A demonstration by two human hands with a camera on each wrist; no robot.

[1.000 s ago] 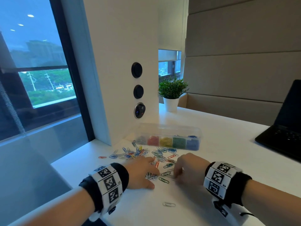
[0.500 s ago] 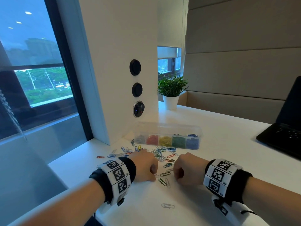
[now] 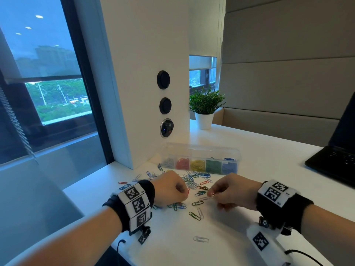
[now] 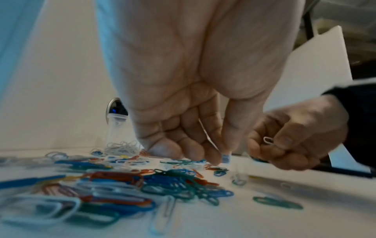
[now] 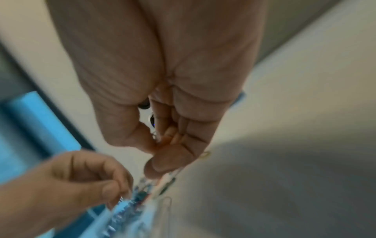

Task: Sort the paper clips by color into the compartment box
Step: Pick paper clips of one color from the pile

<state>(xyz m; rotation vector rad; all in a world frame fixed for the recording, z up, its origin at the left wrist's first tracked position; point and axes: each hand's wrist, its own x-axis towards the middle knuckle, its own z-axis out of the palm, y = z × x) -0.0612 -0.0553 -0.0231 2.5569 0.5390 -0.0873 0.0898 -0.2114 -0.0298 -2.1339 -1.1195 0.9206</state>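
The left hand is curling its grip over the paper clips; what it is holding, I cannot tell. The right hand is pinching one white clip. Behind both sits one compartment box; bare table is lying in front.

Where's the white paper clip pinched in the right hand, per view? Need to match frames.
Head: white paper clip sits centre-right, at the right hand's fingertips above the scattered clips.
Left wrist: clip at the right edge, mid-height, pinched under the thumb.
Right wrist: too blurred to pick out; the hand fills the centre.
Shared landmark: round silver wall socket with blue light.
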